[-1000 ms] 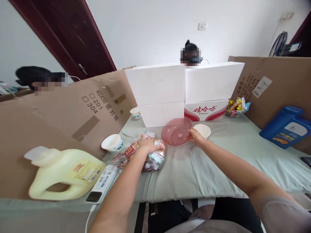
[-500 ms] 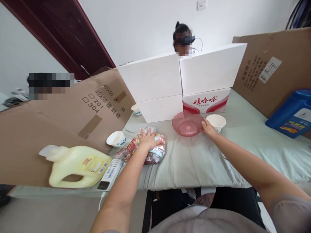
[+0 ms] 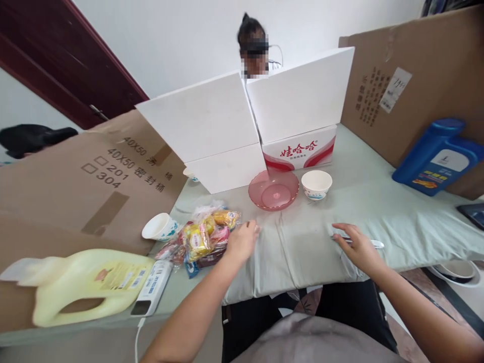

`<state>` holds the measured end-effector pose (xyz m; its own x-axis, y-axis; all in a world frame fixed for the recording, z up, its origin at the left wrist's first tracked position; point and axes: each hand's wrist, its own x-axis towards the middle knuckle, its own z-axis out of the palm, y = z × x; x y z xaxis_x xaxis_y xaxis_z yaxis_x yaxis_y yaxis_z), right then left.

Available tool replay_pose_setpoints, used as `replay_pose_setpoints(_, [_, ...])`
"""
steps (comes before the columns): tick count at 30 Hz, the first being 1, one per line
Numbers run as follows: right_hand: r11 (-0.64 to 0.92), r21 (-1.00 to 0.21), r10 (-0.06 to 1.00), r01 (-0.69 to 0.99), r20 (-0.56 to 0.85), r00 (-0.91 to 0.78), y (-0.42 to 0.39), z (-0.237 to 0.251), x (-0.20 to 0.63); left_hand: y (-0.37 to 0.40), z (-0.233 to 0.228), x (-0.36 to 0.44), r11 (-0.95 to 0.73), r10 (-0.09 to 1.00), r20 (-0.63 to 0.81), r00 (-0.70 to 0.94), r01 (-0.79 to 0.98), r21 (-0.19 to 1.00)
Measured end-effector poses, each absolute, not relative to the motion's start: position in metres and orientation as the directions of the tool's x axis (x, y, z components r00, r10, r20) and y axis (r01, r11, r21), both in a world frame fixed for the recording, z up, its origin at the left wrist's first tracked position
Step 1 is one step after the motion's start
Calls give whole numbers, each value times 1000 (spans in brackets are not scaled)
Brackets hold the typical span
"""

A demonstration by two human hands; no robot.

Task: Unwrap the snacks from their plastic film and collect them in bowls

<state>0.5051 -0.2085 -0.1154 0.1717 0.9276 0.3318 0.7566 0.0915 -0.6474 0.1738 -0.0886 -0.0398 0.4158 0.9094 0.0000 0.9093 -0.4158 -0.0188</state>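
My left hand (image 3: 242, 242) rests open on the pale green cloth, just right of a heap of wrapped snacks (image 3: 200, 237), touching nothing. Near the table's front edge my right hand (image 3: 357, 247) lies with fingers spread over a thin white object (image 3: 374, 244) on the cloth; I cannot tell if it grips it. Beyond both hands, a pink translucent plate (image 3: 273, 190) sits next to a small white paper bowl (image 3: 316, 184).
White foam boxes (image 3: 242, 126) and a red-printed carton (image 3: 300, 148) form a wall at the back, with a person behind. Cardboard sheets (image 3: 75, 181) flank both sides. A yellow jug (image 3: 75, 287), power strip (image 3: 151, 287), paper cup (image 3: 159, 227) and blue jug (image 3: 438, 156) lie around.
My right hand left the pink plate and drew back to the table's front edge. My left hand lifted off the snack heap and now rests to its right. The view shifted.
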Motion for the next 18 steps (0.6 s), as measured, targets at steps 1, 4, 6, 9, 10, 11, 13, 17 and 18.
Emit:
replay_pose_setpoints(1, [66, -589, 905, 806, 376, 200, -218, -118, 514, -96, -47, 187, -471, 880, 74, 469, 882, 1])
replay_pose_setpoints(4, [-66, -421, 869, 905, 421, 259, -236, -128, 531, -117, -72, 231, -610, 769, 296, 567, 789, 72])
replay_pose_setpoints(6, [-148, -345, 876, 927, 389, 284, -244, -133, 536, -132, -90, 257, -685, 706, 357, 612, 719, 120])
replay_pose_setpoints(9, [-197, -296, 894, 934, 337, 296, -249, -136, 538, -154, -110, 276, -786, 613, 381, 692, 583, 204])
replay_pose_setpoints(10, [-195, -300, 897, 934, 329, 294, -249, -134, 538, -160, -114, 275, -809, 586, 413, 697, 537, 240])
replay_pose_setpoints(11, [-182, -321, 901, 929, 325, 289, -249, -131, 536, -164, -116, 271, -820, 571, 461, 679, 501, 277])
replay_pose_setpoints(13, [-127, -405, 911, 906, 314, 268, -246, -120, 530, -167, -115, 254, -804, 591, 568, 573, 477, 354])
replay_pose_setpoints(17, [58, -545, 946, 836, 299, 129, -229, -89, 495, -160, -111, 215, -640, 728, 640, 245, 576, 509])
replay_pose_setpoints(18, [120, -547, 953, 829, 297, 59, -224, -82, 482, -157, -112, 208, -595, 757, 627, 187, 595, 540])
